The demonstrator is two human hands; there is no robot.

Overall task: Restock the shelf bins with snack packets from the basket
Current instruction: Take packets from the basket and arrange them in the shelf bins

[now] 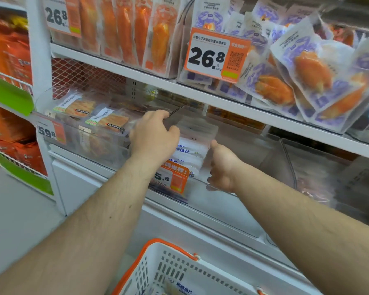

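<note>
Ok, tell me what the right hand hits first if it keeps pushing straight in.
Most likely the white snack packets standing in the clear bin; the right hand already sits beside them, though depth is unclear.

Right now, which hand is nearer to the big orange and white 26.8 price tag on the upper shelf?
Left. The left hand reaches into the clear bin just below and left of the price tag; the right hand sits lower, at the bin's front edge.

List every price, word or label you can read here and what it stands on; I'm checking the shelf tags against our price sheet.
"26.8": orange price tag on the purple crab packets' bin; "500g" beneath it.
"26.8": price tag on the upper left bin.
"59.8": price tag on the lower left bin.
"5.8", partly hidden by the left hand: orange tag on the middle bin.
Chinese print on tags, packets and the QR code: too blurred to read.
</note>
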